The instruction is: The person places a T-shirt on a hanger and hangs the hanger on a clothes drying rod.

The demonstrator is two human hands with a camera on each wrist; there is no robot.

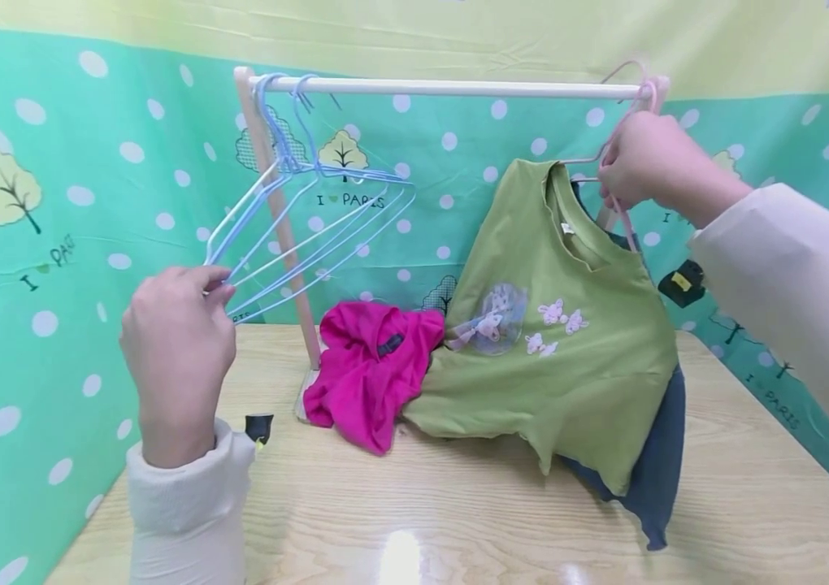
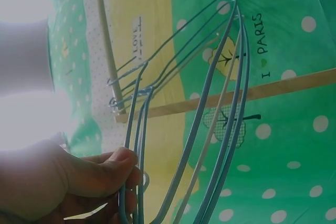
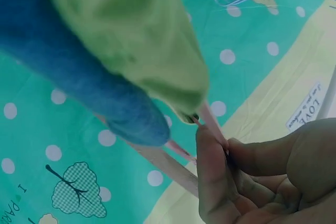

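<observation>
My left hand (image 1: 179, 349) pinches several blue and white wire hangers (image 2: 202, 106) near one end. Their hooks loop over the left part of a white rail (image 1: 451, 87), and they are tilted toward me. On the right, my right hand (image 1: 659, 162) grips a pink hanger (image 1: 626, 221) just below the rail; the right wrist view shows it between thumb and fingers. A green top (image 1: 597, 382) with small rabbit patches hangs from that pink hanger. Behind the top, a dark blue garment (image 1: 666, 463) is partly hidden; a pink wire shows at its shoulder in the right wrist view.
The rail sits on wooden posts (image 1: 279, 211) standing on the table (image 1: 327, 520). A crumpled magenta garment (image 1: 363, 374) lies at the left post's foot, against the green top. A small black object (image 1: 258, 427) is near my left sleeve. Patterned cloth (image 1: 56, 325) surrounds the table.
</observation>
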